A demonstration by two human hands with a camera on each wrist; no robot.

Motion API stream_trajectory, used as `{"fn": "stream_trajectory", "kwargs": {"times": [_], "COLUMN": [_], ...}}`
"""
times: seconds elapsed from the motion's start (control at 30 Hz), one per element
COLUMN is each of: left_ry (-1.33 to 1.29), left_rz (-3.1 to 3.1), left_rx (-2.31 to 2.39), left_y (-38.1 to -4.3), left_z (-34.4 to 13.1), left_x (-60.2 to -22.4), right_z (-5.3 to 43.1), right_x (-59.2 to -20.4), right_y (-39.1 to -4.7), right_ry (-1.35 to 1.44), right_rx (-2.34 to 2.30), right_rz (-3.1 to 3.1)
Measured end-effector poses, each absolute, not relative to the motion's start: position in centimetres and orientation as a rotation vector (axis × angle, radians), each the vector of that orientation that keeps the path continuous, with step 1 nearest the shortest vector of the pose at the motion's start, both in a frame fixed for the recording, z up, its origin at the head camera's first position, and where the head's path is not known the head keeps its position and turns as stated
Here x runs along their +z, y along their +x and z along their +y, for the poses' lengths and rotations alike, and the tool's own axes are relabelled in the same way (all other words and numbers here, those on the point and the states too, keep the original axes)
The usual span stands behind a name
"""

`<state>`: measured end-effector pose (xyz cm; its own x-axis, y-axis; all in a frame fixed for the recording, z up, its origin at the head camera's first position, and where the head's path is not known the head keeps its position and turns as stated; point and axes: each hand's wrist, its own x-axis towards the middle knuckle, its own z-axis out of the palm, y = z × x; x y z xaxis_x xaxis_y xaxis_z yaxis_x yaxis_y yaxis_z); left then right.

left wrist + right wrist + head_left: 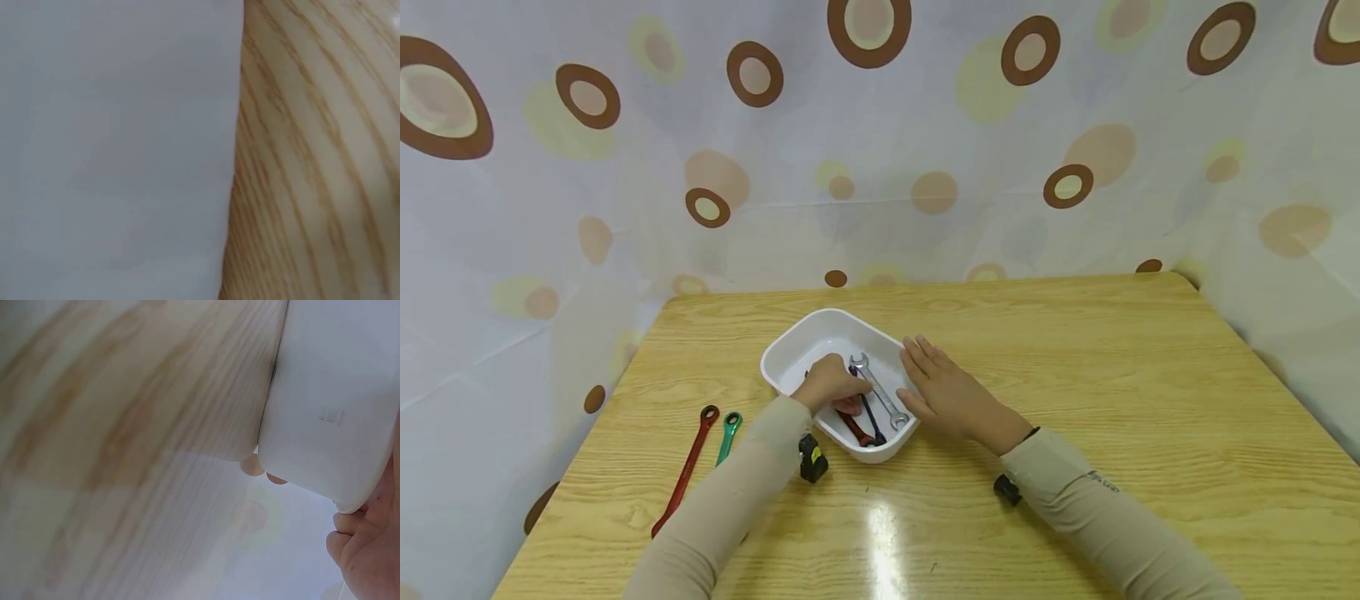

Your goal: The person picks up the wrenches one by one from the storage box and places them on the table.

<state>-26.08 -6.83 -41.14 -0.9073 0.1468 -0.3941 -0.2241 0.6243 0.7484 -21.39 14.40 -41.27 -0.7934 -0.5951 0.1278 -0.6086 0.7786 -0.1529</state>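
A white plastic bin [820, 323] sits on the table. My left hand [831, 383] reaches into it with curled fingers, gripping a red wrench [853, 427] whose lower end shows beyond the fingers; the hand covers its middle. Beside it in the bin lie a dark wrench [868, 412] and a silver open-end wrench [880, 390]. My right hand [951, 396] rests along the bin's right side, fingers straight at the rim. From the right wrist, the bin's outer wall [331, 394] shows, with part of the right hand [369, 556] at its edge. The left wrist view shows the bin wall [119, 150] but no hand.
Left of the bin, a long red ratcheting wrench [688, 462] and a green one [728, 433] lie on the wooden table [1112, 358]; my left sleeve hides part of the green one. A patterned curtain [880, 133] hangs behind and on both sides.
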Motion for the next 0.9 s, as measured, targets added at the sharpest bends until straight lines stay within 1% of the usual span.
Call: {"fn": "stream_trajectory", "kwargs": {"times": [0.43, 0.77, 0.9], "left_ry": [-0.04, 0.129, 0.151], "left_rz": [2.208, 2.286, 2.273], "left_rx": [1.334, 1.347, 1.414], "left_y": [-26.6, -26.3, -26.5], "left_z": [-7.3, -7.3, -7.2], "left_x": [-41.0, -40.4, -39.9], "right_z": [14.4, 14.5, 14.5], "right_x": [-40.9, -41.3, -41.2], "right_y": [-21.2, -21.3, -21.2], "right_ry": [0.982, 0.984, 0.979], "right_rx": [0.303, 0.304, 0.338], "right_rz": [-2.891, -2.881, -2.885]}}
